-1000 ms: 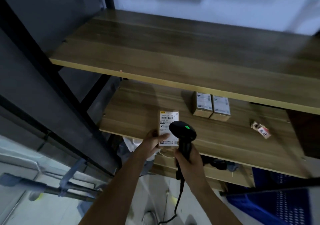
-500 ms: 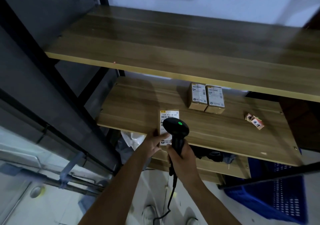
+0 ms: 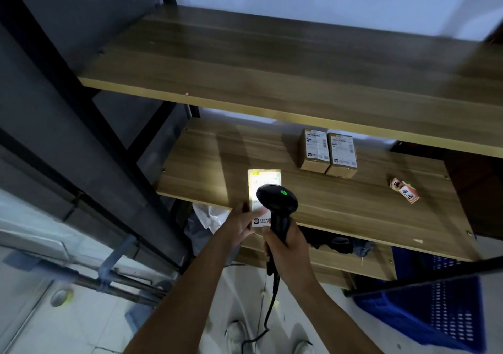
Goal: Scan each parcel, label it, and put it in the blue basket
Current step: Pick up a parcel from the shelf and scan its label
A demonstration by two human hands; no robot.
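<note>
The left hand (image 3: 241, 224) grips a small parcel (image 3: 262, 187) by its near end, its white label lit bright, print unreadable. Just beside, the right hand (image 3: 285, 247) clasps the black scanner (image 3: 277, 204), green dot aglow, over the label.

Wooden shelf (image 3: 340, 204): 2 boxes (image 3: 328, 151), wrapper (image 3: 404, 190)

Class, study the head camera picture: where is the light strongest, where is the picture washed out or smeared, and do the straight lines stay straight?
Head view: dim overall; brightest on the parcel label, washed out by glare beyond the scanner, upper print unreadable. Head view: the far right of the upper shelf is smeared. Head view: shelf edges and black frame posts splay outward, wide-angle distortion.
</note>
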